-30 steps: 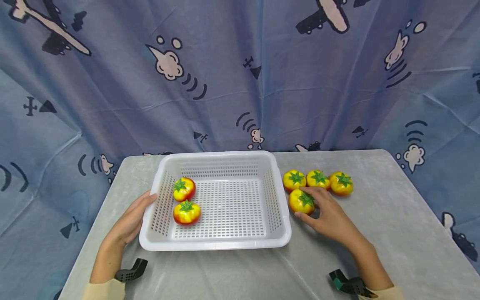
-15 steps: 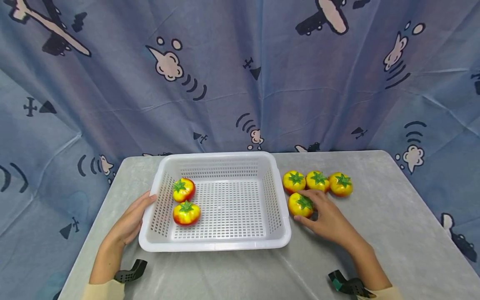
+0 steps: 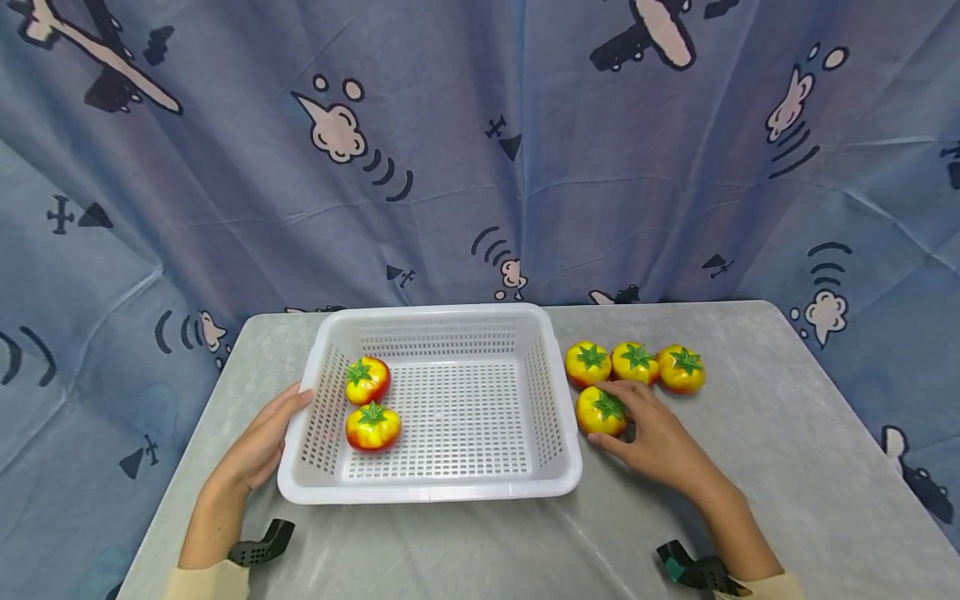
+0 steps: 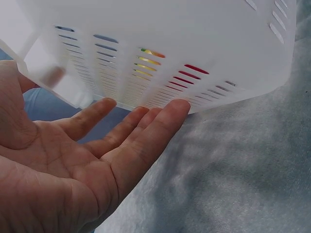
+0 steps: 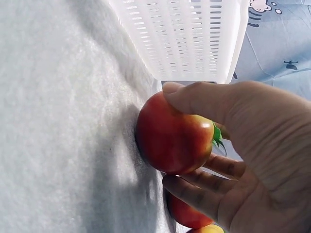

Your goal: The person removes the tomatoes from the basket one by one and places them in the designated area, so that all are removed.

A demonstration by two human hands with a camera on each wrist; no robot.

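A white perforated plastic basket (image 3: 431, 489) sits on the table, with two yellow-red tomatoes inside, one tomato (image 3: 368, 380) behind the other tomato (image 3: 373, 427). At the basket's left side, my left hand (image 3: 258, 437) holds the rim; in the left wrist view its fingers (image 4: 146, 141) lie against the slotted wall and the thumb reaches behind the rim. Right of the basket, my right hand (image 3: 651, 425) grips a tomato (image 5: 170, 138) between thumb and fingers. This tomato appears to rest on the table.
Behind my right hand stands a row of three more tomatoes: a left tomato (image 3: 588, 363), a middle tomato (image 3: 634, 362) and a right tomato (image 3: 681, 369). A grey cloth covers the table (image 3: 780, 433). Beyond its back edge hangs a blue patterned curtain (image 3: 450, 167).
Over the first half second, my right hand and its tomato shifted slightly toward me, away from the row behind. Since then they have stayed put. The left hand and basket look unchanged.
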